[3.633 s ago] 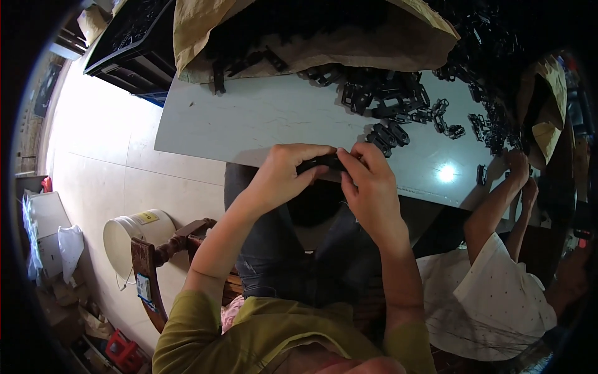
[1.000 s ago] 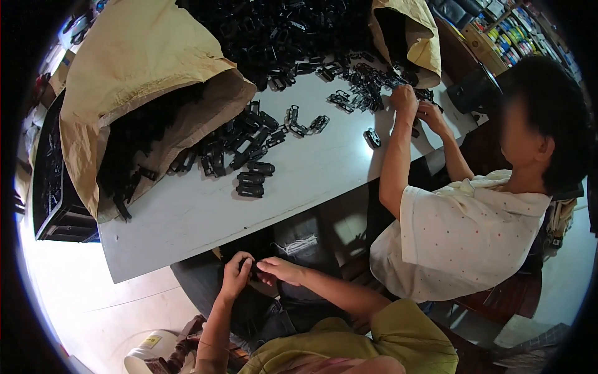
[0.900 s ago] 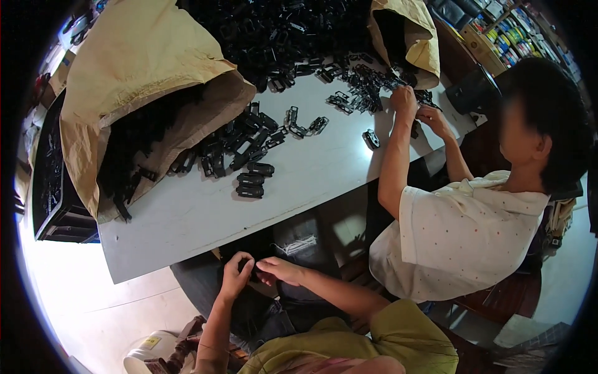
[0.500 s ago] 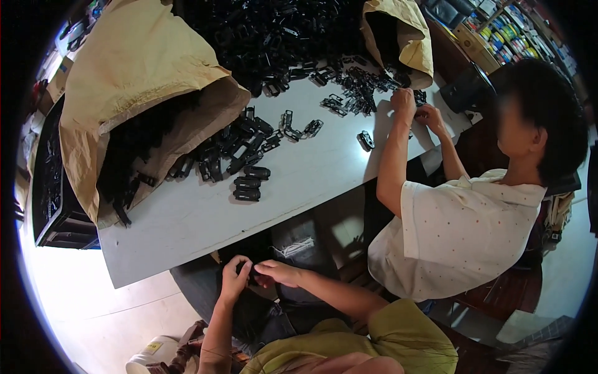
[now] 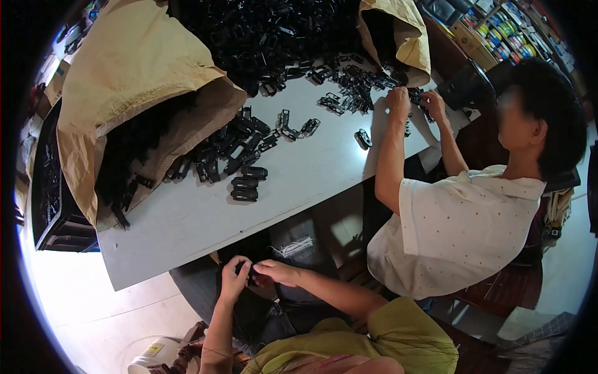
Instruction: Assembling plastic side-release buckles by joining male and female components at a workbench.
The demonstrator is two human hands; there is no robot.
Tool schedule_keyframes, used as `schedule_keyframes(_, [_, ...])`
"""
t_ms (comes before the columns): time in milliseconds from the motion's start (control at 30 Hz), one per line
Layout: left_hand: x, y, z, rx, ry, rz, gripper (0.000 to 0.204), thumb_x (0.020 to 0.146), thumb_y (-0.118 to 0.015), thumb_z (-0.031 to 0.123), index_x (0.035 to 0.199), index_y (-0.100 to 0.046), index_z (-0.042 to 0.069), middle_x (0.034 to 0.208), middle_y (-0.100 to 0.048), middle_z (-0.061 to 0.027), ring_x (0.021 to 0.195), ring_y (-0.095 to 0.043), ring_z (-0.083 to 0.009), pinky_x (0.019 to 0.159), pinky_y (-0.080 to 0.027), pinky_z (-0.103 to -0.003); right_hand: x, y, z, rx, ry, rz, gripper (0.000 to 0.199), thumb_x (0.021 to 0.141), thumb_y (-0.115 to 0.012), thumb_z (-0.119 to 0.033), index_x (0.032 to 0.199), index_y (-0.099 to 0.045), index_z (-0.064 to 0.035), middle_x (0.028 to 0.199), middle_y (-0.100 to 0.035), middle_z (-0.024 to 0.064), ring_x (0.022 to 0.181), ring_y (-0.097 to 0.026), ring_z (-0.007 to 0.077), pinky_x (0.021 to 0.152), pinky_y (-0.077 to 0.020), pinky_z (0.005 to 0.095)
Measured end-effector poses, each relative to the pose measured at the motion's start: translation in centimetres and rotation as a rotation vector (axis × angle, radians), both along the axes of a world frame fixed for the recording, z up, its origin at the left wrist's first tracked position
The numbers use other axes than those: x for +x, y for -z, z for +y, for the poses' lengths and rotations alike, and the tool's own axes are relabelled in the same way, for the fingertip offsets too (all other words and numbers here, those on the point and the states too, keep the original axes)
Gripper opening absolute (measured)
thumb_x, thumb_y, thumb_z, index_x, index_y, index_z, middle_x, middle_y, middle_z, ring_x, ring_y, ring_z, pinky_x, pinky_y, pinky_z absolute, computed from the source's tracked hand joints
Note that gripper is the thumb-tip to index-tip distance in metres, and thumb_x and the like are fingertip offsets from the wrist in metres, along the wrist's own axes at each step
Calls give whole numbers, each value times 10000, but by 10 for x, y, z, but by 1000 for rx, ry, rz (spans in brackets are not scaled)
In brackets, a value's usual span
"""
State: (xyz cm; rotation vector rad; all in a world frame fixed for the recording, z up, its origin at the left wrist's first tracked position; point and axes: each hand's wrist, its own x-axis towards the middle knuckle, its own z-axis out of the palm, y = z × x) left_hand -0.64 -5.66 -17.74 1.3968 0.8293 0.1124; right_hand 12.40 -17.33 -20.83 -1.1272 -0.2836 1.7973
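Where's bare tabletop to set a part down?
White tabletop: front left, between the large paper bag, row of three black parts and front edge; middle, between that row and the lone black part. Crowded: back, under the black heap, and beside the small paper bag.

Black parts (image 5: 245, 182) look plastic, the sack (image 5: 143, 56) creased paper, the tabletop (image 5: 180, 234) smooth.

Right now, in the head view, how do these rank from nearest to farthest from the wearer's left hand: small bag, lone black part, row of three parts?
1. Row of three parts: straight ahead.
2. Lone black part: ahead, right.
3. Small bag: farther back, right.
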Motion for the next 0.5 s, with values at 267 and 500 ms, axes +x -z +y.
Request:
schedule_keyframes(267, [-1, -3, -2, 19, -9, -24, 129, 910, -565, 168, 921, -593, 42, 738, -549, 12, 573, -486, -47, 481, -402, -199, -3, -3, 0, -24, 5, -2, 288, 987, -439, -339, 975, -588, -93, 821, -591, -14, 725, -574, 83, 623, -465, 242])
schedule_keyframes(500, [2, -13, -1, 60, 6, -13, 147, 903, -557, 162, 912, -593, 20, 752, -559, 8, 612, -495, -55, 533, -417, -225, -1, -14, 0, -45, 11, -6, 299, 985, -453, -337, 1045, -576, -71, 861, -600, -5, 755, -579, 86, 648, -479, 248])
